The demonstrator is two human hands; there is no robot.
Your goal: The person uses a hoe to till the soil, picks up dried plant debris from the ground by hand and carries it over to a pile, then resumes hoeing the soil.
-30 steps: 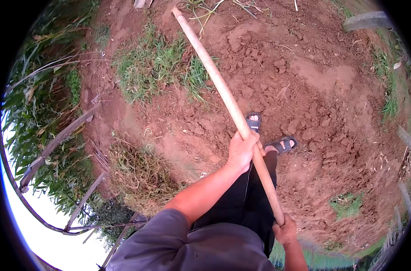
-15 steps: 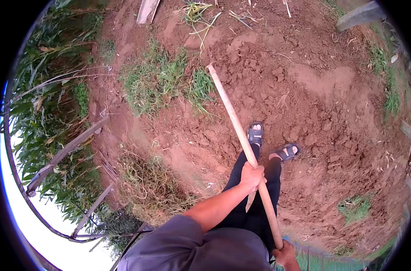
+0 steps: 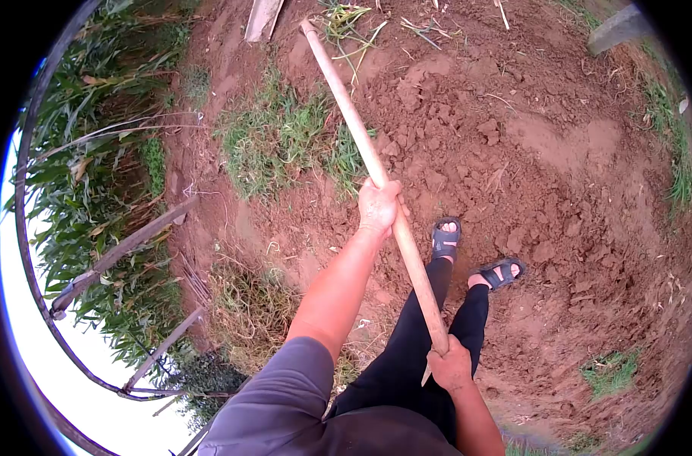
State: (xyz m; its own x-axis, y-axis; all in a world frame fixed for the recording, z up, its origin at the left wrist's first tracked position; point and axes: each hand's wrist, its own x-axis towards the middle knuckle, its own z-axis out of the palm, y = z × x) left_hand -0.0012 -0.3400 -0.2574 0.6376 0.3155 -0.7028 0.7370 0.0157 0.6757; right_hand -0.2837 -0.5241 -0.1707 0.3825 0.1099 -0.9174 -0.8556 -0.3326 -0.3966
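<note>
A long, pale wooden tool handle (image 3: 346,110) slants from near my waist up toward the far left, off the ground at my end. My left hand (image 3: 379,205) is closed around its middle, arm stretched forward. Lower down, my right hand (image 3: 451,366) grips the near end in front of my thighs. The far end flares slightly near some uprooted green stalks (image 3: 344,23); no blade can be made out there. A small pale pointed piece (image 3: 427,374) shows beside my right hand; its kind is unclear. Beneath the handle lies loose, clumpy reddish soil (image 3: 445,129).
My sandalled feet (image 3: 446,237) stand on broken soil. A grass patch (image 3: 285,144) grows left of the handle, with a dry weed heap (image 3: 255,304) nearer me. Wooden posts (image 3: 126,245) and corn plants (image 3: 95,175) line the left side. A board (image 3: 262,19) lies at the top.
The handle has moved forward and left, its far end now near the stalks. My left hand has reached forward with it, and my right hand has come up from near my hip.
</note>
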